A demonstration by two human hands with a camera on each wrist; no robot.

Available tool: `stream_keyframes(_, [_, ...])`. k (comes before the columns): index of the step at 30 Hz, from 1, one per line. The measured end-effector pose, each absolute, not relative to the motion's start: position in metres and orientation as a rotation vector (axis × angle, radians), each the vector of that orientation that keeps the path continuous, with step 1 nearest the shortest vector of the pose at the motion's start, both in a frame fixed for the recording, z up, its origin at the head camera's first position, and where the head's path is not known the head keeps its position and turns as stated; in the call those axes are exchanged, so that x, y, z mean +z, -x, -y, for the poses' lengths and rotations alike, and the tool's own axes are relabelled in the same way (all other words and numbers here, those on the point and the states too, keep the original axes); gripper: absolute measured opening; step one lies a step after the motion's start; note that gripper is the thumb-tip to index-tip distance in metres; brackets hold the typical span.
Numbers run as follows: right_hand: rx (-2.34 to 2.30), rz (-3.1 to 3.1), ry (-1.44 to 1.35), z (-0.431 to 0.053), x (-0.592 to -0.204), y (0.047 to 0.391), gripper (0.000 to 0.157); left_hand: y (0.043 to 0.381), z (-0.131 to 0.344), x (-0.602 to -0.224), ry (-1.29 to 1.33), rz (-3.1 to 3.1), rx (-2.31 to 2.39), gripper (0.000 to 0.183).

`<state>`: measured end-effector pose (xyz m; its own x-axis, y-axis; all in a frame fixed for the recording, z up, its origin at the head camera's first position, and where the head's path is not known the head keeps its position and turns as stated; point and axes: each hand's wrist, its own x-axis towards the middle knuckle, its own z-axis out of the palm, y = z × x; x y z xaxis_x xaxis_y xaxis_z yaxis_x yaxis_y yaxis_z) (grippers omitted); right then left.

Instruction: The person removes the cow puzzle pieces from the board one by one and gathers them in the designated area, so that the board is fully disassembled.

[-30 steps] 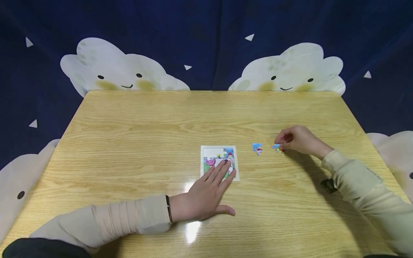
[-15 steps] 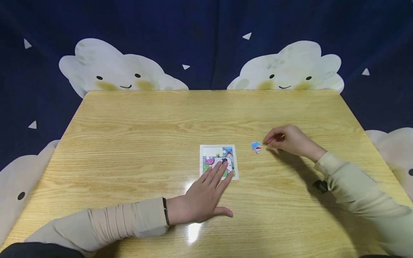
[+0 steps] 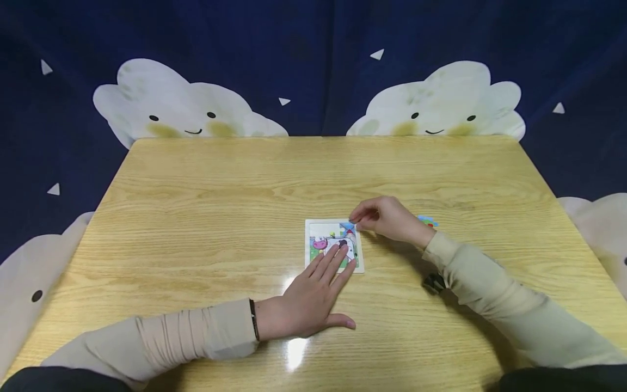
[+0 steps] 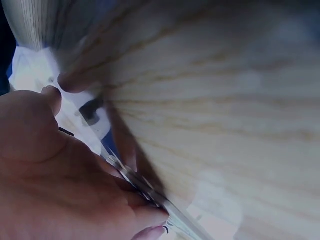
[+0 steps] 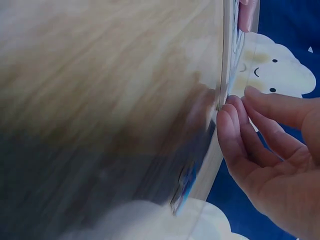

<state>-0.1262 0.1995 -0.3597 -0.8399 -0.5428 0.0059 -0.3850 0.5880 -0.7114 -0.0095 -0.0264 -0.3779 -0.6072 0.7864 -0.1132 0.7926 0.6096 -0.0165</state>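
Observation:
A square cow jigsaw board [image 3: 307, 245] with a white border lies near the table's middle. My left hand [image 3: 311, 299] rests flat with its straight fingers over the board's lower part, covering some of the cow picture. At the upper right corner of the board, my right hand [image 3: 384, 218] pinches a small puzzle piece, mostly hidden by the fingertips. The right wrist view shows the thumb and fingertips [image 5: 227, 112] close to the board's edge. To the right on the table, partly behind the right wrist, is a blue and red puzzle piece [image 3: 429, 221]. The board's upper left area is plain white.
The wooden table [image 3: 220, 190] extends widely around the board. A dark blue curtain [image 3: 313, 54] with white clouds hangs behind its far edge.
My right hand has moved left from the loose pieces to the board's upper right corner. The loose piece nearest the board no longer shows on the table. My left hand has stayed put.

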Motion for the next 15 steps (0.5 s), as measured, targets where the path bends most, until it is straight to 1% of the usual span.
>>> stream_keyframes(10, [-0.985, -2.651, 0.827, -0.188, -0.355, 0.132, 0.009, 0.009, 0.026, -0.379, -1.343, -2.742, -0.15, 0.099])
stream_keyframes(15, [-0.979, -2.649, 0.802, -0.187, -0.358, 0.135, 0.006, 0.009, 0.025, -0.383, -1.363, -2.776, -0.144, 0.099])
